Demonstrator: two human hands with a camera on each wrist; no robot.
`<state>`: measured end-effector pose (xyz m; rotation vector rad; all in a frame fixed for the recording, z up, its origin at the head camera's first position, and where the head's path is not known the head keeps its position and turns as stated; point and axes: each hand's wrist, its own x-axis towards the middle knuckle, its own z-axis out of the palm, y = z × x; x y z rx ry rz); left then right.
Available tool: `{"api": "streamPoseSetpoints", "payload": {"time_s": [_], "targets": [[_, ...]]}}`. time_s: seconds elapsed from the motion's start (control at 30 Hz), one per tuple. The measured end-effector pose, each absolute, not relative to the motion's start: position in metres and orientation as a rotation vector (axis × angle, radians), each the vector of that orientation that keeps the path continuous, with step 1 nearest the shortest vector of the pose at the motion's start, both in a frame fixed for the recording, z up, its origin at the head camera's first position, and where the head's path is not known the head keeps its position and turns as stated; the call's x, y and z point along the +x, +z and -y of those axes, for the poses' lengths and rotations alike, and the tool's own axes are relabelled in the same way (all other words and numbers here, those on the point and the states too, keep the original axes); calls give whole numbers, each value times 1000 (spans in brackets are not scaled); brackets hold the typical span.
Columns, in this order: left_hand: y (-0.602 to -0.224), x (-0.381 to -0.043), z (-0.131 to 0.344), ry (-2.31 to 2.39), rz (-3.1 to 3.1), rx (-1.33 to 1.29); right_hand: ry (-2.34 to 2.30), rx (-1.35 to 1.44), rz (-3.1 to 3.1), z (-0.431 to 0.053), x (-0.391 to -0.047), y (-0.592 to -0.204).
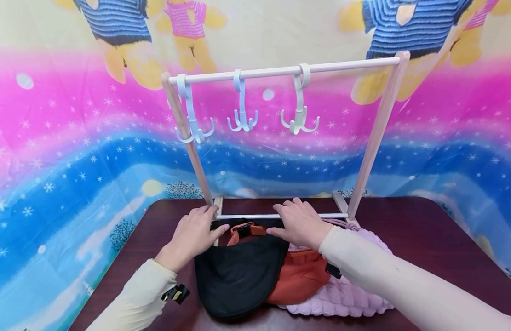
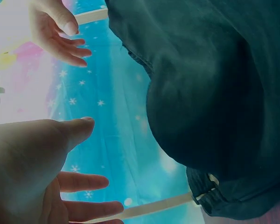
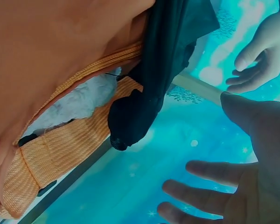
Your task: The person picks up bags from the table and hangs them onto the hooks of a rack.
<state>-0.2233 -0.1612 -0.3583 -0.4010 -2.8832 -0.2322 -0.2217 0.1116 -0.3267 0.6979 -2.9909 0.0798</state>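
Lower centre: black bag (image 1: 236, 280) laid out, nothing hung

On the table (image 1: 437, 257), my black bag overlaps the orange bag (image 1: 302, 278), and that one overlaps the pink quilted bag (image 1: 346, 301) to its right. Near the black bag's top edge, my left hand (image 1: 194, 233) and right hand (image 1: 301, 224) are spread, pinching nothing. By my judgement the laying-out is done; at upper centre, the hooks (image 1: 241, 120) on the rail (image 1: 350, 66) carry nothing.
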Motion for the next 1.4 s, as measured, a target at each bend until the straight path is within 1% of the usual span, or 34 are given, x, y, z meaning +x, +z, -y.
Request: {"api": "streamPoseSetpoints", "payload": {"time_s": [0.23,0.63,1.4], "targets": [[-360,-227,166,-198,2886,-415,98,699,3032,-110,-226,-328],[-367,-240,173,-179,2965,-363,228,689,3158,-109,-236,-331],[-381,-260,199,-195,3020,-297,250,627,3320,-113,-247,-330]]}}
